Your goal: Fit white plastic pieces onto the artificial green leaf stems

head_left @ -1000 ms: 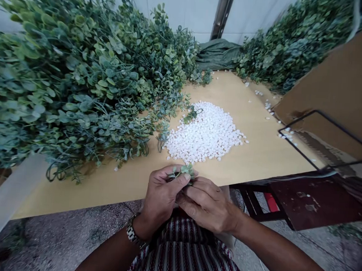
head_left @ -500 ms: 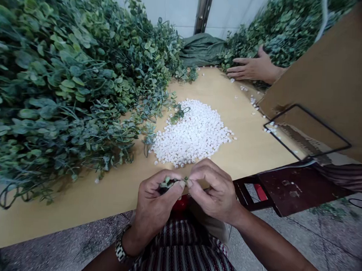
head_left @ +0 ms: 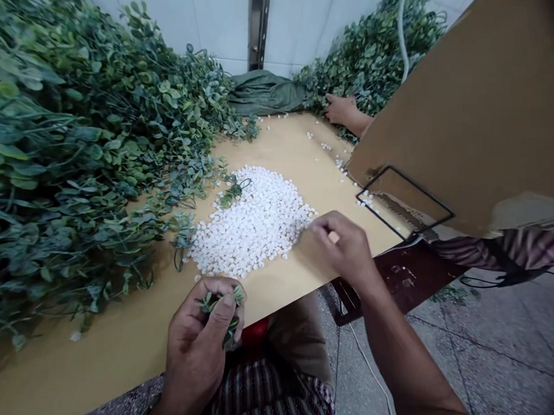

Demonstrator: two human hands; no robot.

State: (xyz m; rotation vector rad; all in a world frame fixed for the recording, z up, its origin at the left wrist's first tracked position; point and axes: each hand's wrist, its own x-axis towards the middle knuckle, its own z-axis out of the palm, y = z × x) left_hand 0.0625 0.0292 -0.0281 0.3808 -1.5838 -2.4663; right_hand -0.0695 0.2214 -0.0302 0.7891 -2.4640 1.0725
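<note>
My left hand is closed around a small green leaf sprig near the table's front edge. My right hand has reached forward to the right edge of the heap of small white beads, its fingers curled and pinched at the beads. Whether a bead is between the fingertips I cannot make out. The beads lie on a tan table.
Big piles of artificial green foliage cover the left side, with more foliage at the back right. Another person's hand rests there. A large cardboard sheet and a black wire frame stand at right. A green cloth lies at the back.
My right hand left the sprig and moved forward to the bead heap. My left hand kept the sprig and dropped lower. The view swung right; the other person's hand drew back.
</note>
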